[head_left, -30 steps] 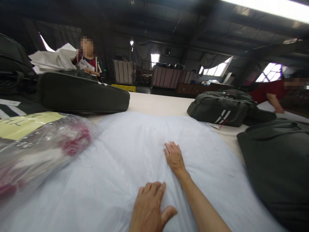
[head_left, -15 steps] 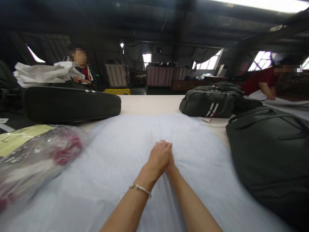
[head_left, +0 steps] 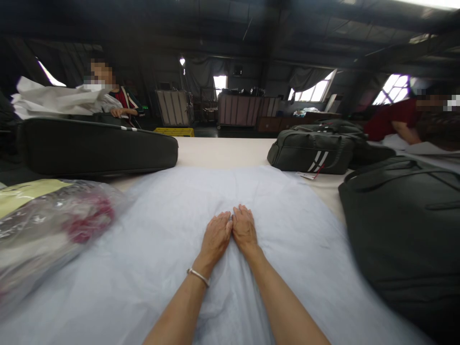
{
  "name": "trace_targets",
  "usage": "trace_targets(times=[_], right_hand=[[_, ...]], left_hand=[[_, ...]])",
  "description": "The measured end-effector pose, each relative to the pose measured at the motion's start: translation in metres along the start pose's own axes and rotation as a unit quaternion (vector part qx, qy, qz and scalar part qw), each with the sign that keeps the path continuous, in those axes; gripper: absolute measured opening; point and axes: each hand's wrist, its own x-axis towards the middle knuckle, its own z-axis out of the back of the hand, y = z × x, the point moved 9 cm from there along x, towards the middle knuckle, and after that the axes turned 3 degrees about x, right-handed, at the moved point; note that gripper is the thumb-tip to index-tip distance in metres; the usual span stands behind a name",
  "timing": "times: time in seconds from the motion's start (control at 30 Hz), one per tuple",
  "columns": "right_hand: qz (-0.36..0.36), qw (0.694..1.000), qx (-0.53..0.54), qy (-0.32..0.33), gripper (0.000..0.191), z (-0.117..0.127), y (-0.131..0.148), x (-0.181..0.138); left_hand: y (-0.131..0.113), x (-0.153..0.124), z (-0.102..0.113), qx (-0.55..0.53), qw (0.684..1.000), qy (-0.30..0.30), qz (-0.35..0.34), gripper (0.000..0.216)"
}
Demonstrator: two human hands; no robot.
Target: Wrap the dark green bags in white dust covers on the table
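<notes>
A large pale bluish-white sheet (head_left: 172, 215) spreads over the table in front of me, with folds running toward me between my forearms. On it, near its middle, my left hand (head_left: 217, 235) lies palm down with fingers stretched forward, a silver bracelet on its wrist. Close beside it, my right hand (head_left: 244, 227) rests palm down too, fingers pointing away from me. The two thumbs meet or nearly meet. Neither hand appears to grip anything; the palms and what lies under the sheet are hidden.
A long dark bag (head_left: 97, 148) and a clear plastic package (head_left: 72, 215) lie to the left. Dark bags with white stripes (head_left: 312, 151) and a large dark bag (head_left: 398, 215) stand on the right. Co-workers are behind the bags on both sides. The cream tabletop (head_left: 223, 152) shows beyond the sheet.
My left hand has come off my right hand and moved left, so they now lie side by side on the sheet. The view has shifted slightly.
</notes>
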Motion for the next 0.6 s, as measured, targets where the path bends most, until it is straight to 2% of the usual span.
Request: trace_targets(times=[0.2, 0.33, 0.4, 0.43, 0.5, 0.6], right_hand=[[-0.011, 0.998, 0.066, -0.014, 0.043, 0.012, -0.001, 0.013], [-0.016, 0.998, 0.068, 0.001, 0.042, 0.046, 0.013, 0.002], [0.014, 0.997, 0.072, 0.015, 0.038, 0.074, 0.026, -0.025], [0.054, 0.993, 0.101, 0.027, 0.035, 0.091, 0.037, -0.045], [0.114, 0.98, 0.153, 0.062, 0.029, 0.13, 0.056, -0.096], [0.115, 0.978, 0.155, 0.078, 0.023, 0.206, 0.065, -0.186]], left_hand=[[-0.004, 0.0, 0.001, 0.067, 0.997, -0.012, -0.018, 0.041], [-0.013, -0.001, 0.006, 0.065, 0.997, -0.003, -0.04, 0.044], [-0.012, -0.001, 0.005, 0.041, 0.997, 0.004, -0.06, 0.046], [-0.011, 0.0, 0.002, 0.034, 0.996, 0.005, -0.078, 0.047], [-0.014, 0.001, -0.004, 0.091, 0.984, -0.03, -0.152, 0.048], [-0.008, 0.005, -0.012, 0.118, 0.975, -0.062, -0.177, 0.054]])
